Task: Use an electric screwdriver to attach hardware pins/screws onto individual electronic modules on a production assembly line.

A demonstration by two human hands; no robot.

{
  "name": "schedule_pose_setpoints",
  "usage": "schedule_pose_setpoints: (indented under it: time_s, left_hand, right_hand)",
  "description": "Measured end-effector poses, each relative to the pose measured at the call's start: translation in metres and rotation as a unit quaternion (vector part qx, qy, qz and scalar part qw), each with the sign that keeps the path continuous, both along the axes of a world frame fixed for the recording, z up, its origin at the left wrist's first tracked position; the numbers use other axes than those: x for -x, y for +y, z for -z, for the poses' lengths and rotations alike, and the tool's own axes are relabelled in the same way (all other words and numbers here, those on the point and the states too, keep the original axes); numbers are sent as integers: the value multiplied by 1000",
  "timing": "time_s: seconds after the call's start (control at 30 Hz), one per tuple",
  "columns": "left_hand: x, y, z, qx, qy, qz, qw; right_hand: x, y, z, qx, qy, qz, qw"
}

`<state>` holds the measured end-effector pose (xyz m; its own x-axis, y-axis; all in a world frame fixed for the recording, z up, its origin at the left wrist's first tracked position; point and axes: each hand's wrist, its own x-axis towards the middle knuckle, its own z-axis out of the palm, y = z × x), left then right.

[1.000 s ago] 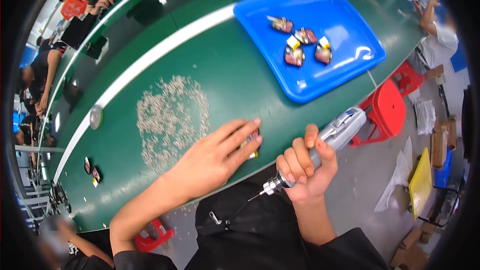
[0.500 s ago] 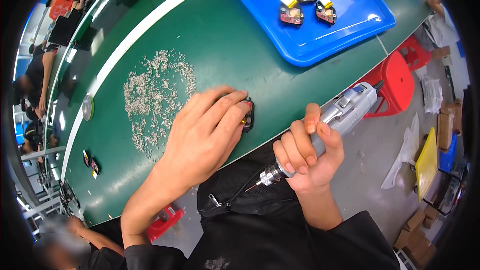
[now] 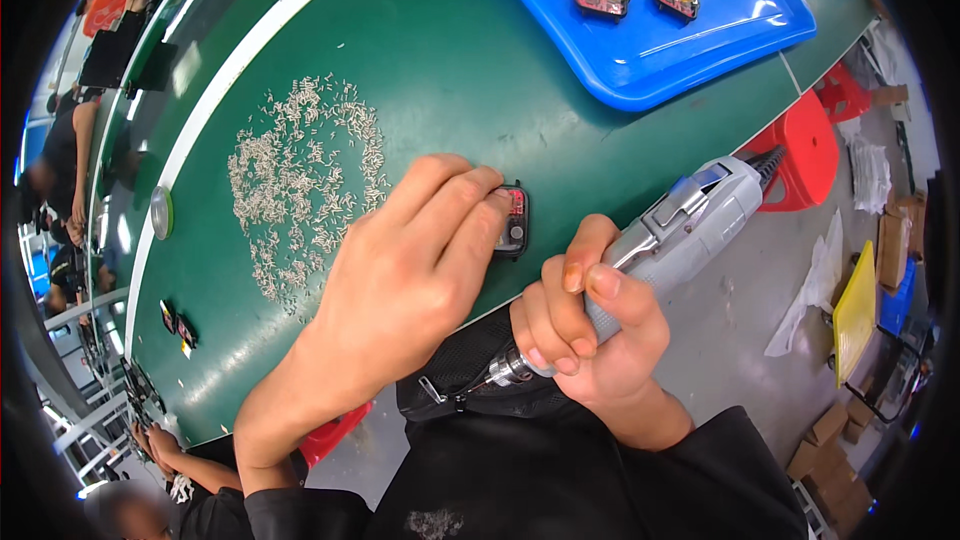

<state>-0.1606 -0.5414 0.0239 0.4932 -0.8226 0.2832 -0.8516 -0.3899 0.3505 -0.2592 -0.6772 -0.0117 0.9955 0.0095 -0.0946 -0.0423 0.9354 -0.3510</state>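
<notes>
My left hand rests on the green table, its fingertips closed on a small black electronic housing with a red circuit board inside. The fingers cover the left part of this housing. Over the table's near edge, my right hand grips a grey electric screwdriver, fingers wrapped round its body. Its bit points down and left in front of my black clothing, apart from the housing. Left of my left hand lies a wide scatter of tiny silver screws.
A blue tray holding several similar housings stands at the far right. More small parts and a round green-rimmed dish are to the left. A red stool stands past the table edge. Other people sit along the left.
The view has shifted, so the tray sits higher in the picture. The screwdriver's bit has moved left and slightly down. My left fingers have shifted on the housing, showing more of its board.
</notes>
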Motion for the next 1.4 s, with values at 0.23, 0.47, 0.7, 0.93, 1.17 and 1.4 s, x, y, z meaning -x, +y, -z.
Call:
schedule_pose_setpoints:
  time_s: [0.23,0.47,0.7,0.93,1.17,1.4]
  left_hand:
    - [14,-3,4,-6,-66,36,997]
    - [15,-3,13,8,-147,64,987]
    - [18,1,12,7,-108,53,993]
    - [23,7,18,-22,-110,49,993]
    - [23,6,27,2,-141,34,989]
    - [23,2,34,28,-142,18,989]
  right_hand:
    - [2,9,1,9,73,27,997]
    - [2,2,0,31,71,27,997]
    - [-8,-32,-13,69,-36,10,997]
    - [-54,-77,-37,219,-213,24,952]
    - [-64,-73,-29,248,-177,42,952]
    - [-67,-72,-23,230,-184,40,955]
